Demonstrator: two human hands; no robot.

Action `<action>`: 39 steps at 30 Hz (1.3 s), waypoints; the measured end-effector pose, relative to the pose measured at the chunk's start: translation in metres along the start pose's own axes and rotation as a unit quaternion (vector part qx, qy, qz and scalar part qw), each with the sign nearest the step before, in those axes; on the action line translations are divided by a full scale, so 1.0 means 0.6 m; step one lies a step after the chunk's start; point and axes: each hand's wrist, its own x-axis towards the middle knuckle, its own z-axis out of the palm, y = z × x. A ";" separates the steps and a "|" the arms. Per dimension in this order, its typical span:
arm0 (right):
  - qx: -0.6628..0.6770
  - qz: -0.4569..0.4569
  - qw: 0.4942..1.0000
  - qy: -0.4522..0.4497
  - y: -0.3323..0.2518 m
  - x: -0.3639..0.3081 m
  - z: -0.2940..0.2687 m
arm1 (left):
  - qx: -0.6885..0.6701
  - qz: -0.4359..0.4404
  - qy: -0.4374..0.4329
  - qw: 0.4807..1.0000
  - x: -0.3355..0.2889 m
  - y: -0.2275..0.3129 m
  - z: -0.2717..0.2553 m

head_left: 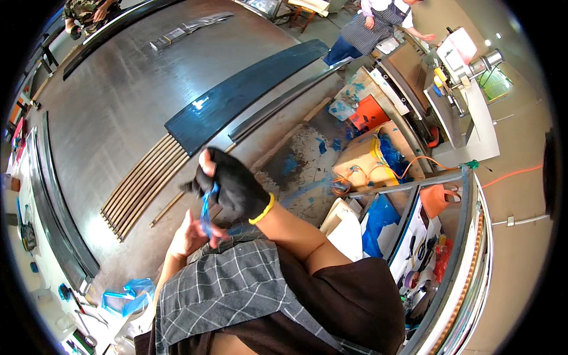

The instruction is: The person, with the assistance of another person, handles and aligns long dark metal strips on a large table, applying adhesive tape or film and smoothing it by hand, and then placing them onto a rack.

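Note:
My right hand, in a black glove with fingertips bare and a yellow cuff, is closed on a thin blue plastic film strip. The strip runs down, twisted, to my bare left hand, whose fingers close on it just in front of my checked apron. A faint blue smear trails to the right, blurred by motion. Beyond my hands, several slim brown rods lie side by side on the metal table. One separate rod lies nearer me. A long dark blue panel adjoins the rods' far ends.
Dark bars line the table's left side. Blue film lies at lower left. To the right are a cardboard box with blue scraps, an orange cable and a shelf of tools. Two people are at the far side.

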 end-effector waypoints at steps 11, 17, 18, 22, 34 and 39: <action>-0.460 0.065 0.878 -0.118 0.115 -0.010 -0.073 | 0.629 -0.235 0.694 0.258 -0.784 -0.023 -0.269; -0.450 0.231 0.851 0.144 0.161 -0.046 -0.233 | 0.611 0.071 0.749 0.244 -0.545 0.075 -0.151; -0.415 0.248 0.855 0.188 0.156 -0.042 -0.229 | 0.625 0.102 0.712 0.303 -0.498 0.066 -0.135; -0.216 0.186 0.890 0.355 0.134 -0.026 -0.285 | 0.690 0.086 0.536 0.478 -0.228 0.041 -0.101; 0.023 -0.020 0.846 0.532 -0.021 0.061 -0.387 | 0.734 0.039 0.424 0.529 -0.055 0.022 -0.098; -0.186 0.055 0.801 0.566 -0.051 0.066 -0.429 | 0.731 0.044 0.412 0.542 -0.001 0.012 -0.111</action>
